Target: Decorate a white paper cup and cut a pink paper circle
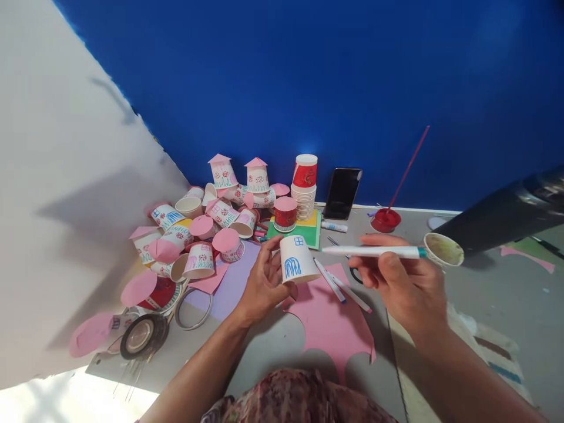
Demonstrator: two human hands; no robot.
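Observation:
My left hand [267, 279] grips a white paper cup [305, 258], its open rim tilted down to the right. A blue window and a blue scribbled door are drawn on the cup's side. Between the fingers and thumb of my right hand [399, 276] is a white marker [379, 252] with a green end, its green tip pointing left, a little apart from the cup. Two more white markers [330, 281], one with a blue end and one with a pink end, lie below on cut pink paper [328, 317].
Decorated paper cups with pink paper tops [200, 261] are piled at left. Behind stand a cup stack [304, 194] and a phone [342, 194] against the blue wall. A red lid with a stick [386, 220], a dark bottle [506, 205] and tape rolls [143, 336] lie around.

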